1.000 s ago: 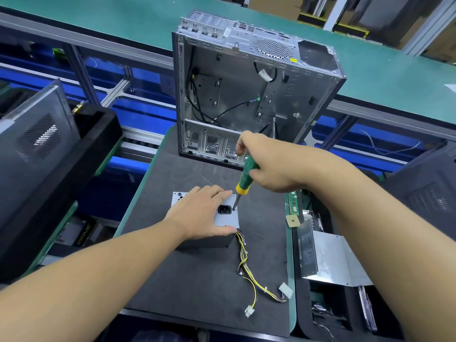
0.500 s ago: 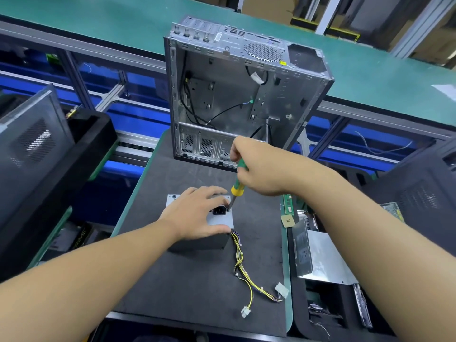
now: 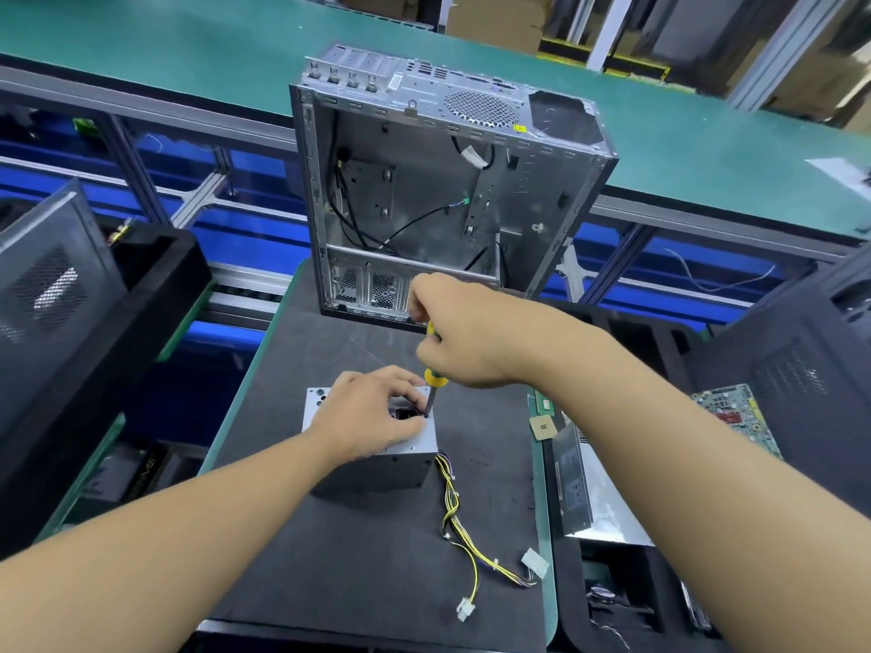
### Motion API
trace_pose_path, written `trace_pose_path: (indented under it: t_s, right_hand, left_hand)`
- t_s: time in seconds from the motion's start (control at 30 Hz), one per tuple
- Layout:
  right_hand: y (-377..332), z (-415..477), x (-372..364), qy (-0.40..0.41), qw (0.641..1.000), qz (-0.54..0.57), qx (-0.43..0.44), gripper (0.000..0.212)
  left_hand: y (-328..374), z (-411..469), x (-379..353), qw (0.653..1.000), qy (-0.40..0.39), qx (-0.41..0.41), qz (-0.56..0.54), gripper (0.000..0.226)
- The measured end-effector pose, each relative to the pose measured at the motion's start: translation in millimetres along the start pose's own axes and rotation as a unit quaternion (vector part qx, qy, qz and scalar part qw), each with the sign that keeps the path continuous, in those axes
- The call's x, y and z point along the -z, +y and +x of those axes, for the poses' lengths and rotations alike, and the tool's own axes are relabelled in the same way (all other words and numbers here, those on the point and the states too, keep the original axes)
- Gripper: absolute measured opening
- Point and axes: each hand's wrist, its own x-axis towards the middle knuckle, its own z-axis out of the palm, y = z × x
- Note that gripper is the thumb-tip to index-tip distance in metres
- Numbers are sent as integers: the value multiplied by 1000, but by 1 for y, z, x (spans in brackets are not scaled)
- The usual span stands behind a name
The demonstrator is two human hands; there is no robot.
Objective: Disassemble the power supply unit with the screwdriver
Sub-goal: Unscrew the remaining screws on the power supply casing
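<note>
The boxy grey metal power supply unit [image 3: 386,471] sits on a dark grey work mat [image 3: 358,567], near its middle. The left hand [image 3: 372,412] lies on top of it with fingers bent down around the black socket and the thumb at the near edge, gripping the box. The right hand [image 3: 466,341] is closed round the green-and-yellow-handled screwdriver [image 3: 432,377], which stands almost upright with its tip on the unit's top face just beside the left fingertips. Both hands hide most of that top face and the screw itself. From the unit's right side a bundle of yellow and black wires [image 3: 459,516] trails toward the near edge of the mat and ends in white plastic connectors [image 3: 535,563]. Directly behind the right hand stands an open bare-metal computer case [image 3: 438,195], its lower front touching the mat's far end. Beyond it runs a green conveyor belt [image 3: 188,54]. Left of the mat is a black foam tray [image 3: 155,285] and a black mesh-vented panel [image 3: 42,294]. To the right, just off the mat, lie a second silver metal box [image 3: 572,487] and a green circuit board [image 3: 735,417].
</note>
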Motion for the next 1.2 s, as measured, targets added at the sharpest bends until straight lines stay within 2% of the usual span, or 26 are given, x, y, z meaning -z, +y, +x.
trace_pose_path:
  t_s: [0.07, 0.2, 0.33, 0.43, 0.57, 0.67, 0.8, 0.93, 1.0, 1.1, 1.2]
  right_hand:
    - [0, 1, -1, 12, 1000, -12, -11, 11]
    - [2, 6, -4, 36, 997, -63, -30, 25]
    - [5, 8, -4, 13, 1000, -24, 1, 4]
    - [6, 7, -2, -18, 1000, 15, -13, 17]
    - [9, 9, -2, 23, 998, -35, -52, 19]
    - [9, 13, -1, 35, 997, -50, -54, 27]
    - [7, 16, 0, 8, 1000, -6, -5, 6]
    - [3, 16, 2, -30, 999, -1, -25, 18]
    - [3, 17, -1, 6, 999, -20, -39, 18]
    - [5, 18, -4, 70, 991, -90, -63, 38]
    - [8, 17, -5, 70, 992, -94, -41, 29]
  left_hand:
    - [3, -2, 0, 1000, 8, -6, 14, 14]
    - [3, -3, 0, 999, 7, -13, 33, 3]
    - [2, -4, 0, 998, 12, -34, 42, 4]
    - [4, -6, -2, 994, 24, -59, 86, 8]
    - [6, -10, -6, 982, 51, -113, 140, 17]
    - [5, -11, -5, 983, 46, -111, 139, 16]
    - [4, -8, -5, 986, 36, -97, 130, 10]
    - [5, -8, -5, 984, 40, -103, 141, 9]
    - [5, -8, -4, 981, 25, -106, 159, 13]
    - [6, -8, -3, 976, 4, -113, 188, 23]
    - [6, -6, -5, 976, -24, -89, 197, 50]
